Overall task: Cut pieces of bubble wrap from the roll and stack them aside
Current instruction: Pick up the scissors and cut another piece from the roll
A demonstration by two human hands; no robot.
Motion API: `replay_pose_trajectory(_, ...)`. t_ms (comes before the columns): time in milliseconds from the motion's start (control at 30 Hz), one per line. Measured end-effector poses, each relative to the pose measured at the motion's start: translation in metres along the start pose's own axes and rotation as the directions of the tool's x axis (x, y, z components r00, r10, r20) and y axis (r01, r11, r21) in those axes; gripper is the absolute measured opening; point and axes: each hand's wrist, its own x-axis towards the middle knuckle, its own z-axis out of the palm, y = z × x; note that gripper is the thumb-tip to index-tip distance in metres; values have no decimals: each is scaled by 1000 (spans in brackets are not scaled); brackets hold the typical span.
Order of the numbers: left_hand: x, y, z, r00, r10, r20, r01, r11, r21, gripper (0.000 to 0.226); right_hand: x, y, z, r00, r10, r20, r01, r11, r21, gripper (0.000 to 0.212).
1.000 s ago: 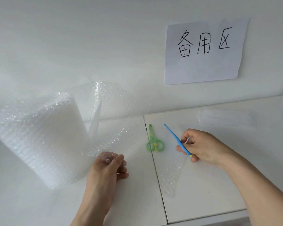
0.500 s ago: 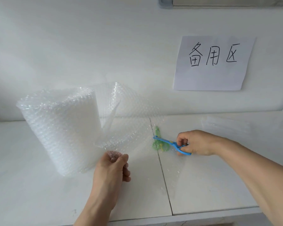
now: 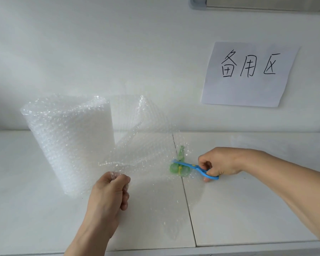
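Blue scissors (image 3: 196,168) now at the sheet (image 3: 148,145) edge, right hand (image 3: 218,161) gripping handles, left hand (image 3: 109,193) pinching the light, floppy wrap w/ tension.

Lighting bright, even and diffuse; source not visible. White wall (image 3: 100,52) and white surface (image 3: 248,209) are near washed out, with low contrast. Shadows faint and soft. Small glints of glare on the bubble wrap roll (image 3: 68,141). Wide-angle bending shows toward the frame edges. Focus slightly soft overall; no marked motion blur.
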Motion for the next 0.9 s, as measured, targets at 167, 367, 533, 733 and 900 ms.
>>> replay_pose_trajectory(167, 7, 1, -6, 1000, -27, 2, 27, 998, -62, 24, -2, 2, -5, 1000, 6, 7, -6, 1000, -12, 17)
replay_pose_trajectory(367, 3, 1, -5, 999, -36, 29, 38, 997, -70, 24, -8, 0, -5, 1000, -23, 15, 26, 971, -236, 14)
replay_pose_trajectory(533, 2, 0, -1, 998, -43, 46, 45, 998, -45, 22, -10, -3, -2, 999, -33, 15, 35, 967, -254, 22)
replay_pose_trajectory(733, 3, 0, 0, 998, -39, 46, 40, 999, -22, 20, -15, 0, 1, 999, -20, 38, 27, 978, -206, 35)
replay_pose_trajectory(900, 2, -1, -1, 998, -38, 54, 38, 999, -4, 21, -12, 7, 7, 998, -24, -57, 17, 992, -127, 23)
